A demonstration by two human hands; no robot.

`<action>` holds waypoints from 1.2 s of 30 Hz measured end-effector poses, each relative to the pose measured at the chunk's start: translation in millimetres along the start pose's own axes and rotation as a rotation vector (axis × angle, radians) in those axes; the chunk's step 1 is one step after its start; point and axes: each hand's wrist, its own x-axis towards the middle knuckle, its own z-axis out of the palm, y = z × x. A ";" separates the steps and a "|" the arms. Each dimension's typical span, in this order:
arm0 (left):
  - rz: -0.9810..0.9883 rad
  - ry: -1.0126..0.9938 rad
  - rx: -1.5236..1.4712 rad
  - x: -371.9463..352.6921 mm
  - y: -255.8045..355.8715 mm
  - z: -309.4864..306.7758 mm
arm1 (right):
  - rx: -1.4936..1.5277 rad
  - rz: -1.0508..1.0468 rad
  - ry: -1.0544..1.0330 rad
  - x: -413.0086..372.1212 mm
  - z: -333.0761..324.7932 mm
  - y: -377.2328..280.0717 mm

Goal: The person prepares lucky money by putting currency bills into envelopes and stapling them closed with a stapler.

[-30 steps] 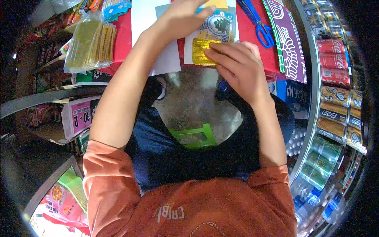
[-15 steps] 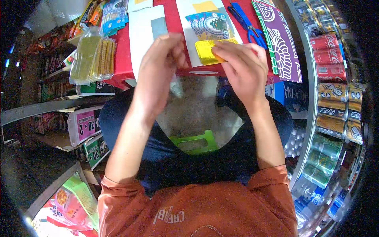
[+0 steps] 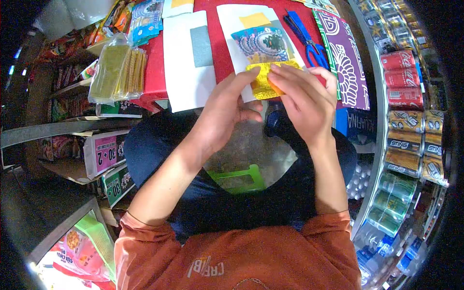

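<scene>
A shiny gold foil piece (image 3: pixel 263 87) sits between both hands at the near edge of the table. My right hand (image 3: pixel 307 96) is closed on its right side, fingers over the top. My left hand (image 3: pixel 224 108) has one fingertip on the foil's left edge; its other fingers are lower and partly hidden, and the grip looks light. Just beyond the foil, a fan of blue printed notes (image 3: pixel 263 42) lies on a white paper sheet (image 3: pixel 229 19) with an orange patch (image 3: pixel 254 20). Another white sheet (image 3: pixel 186 72) with a grey patch (image 3: pixel 201 46) lies left.
Blue-handled scissors (image 3: pixel 316 54) and a purple patterned packet (image 3: pixel 350 63) lie right on the red table (image 3: pixel 153 72). A plastic-wrapped stack of gold sheets (image 3: pixel 113 72) is at left. Shelves of cans (image 3: pixel 402 72) flank the right; a green stool (image 3: pixel 239 179) shows below.
My left hand has moved right, from above the left sheet to the foil's edge. My right hand has drawn the foil slightly towards me. The view has shifted a little.
</scene>
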 end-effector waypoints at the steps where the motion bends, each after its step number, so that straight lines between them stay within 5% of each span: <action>1: 0.009 0.006 0.016 0.2 -1.0 0.0 | -0.004 -0.004 -0.018 0.0 -1.5 -1.2; 5: 0.017 -0.027 0.100 -0.2 0.8 0.3 | 0.096 0.048 -0.021 -6.5 1.9 2.1; 8: 0.021 -0.022 0.133 1.3 -1.9 -0.1 | 0.173 0.089 -0.248 5.3 -20.8 1.7; 12: 0.018 -0.005 0.164 -1.9 0.3 2.5 | 0.370 0.224 -0.066 4.9 -22.5 13.3; 15: 0.000 -0.029 0.138 0.9 -1.8 3.9 | 0.429 0.655 0.031 -3.2 -15.6 21.0; 23: -0.013 -0.061 0.119 1.0 -4.4 7.0 | 0.701 0.927 -0.079 -12.6 -9.9 26.4; 36: 0.001 -0.052 0.121 2.5 -9.0 6.3 | 0.741 0.965 -0.158 -11.0 -15.2 25.8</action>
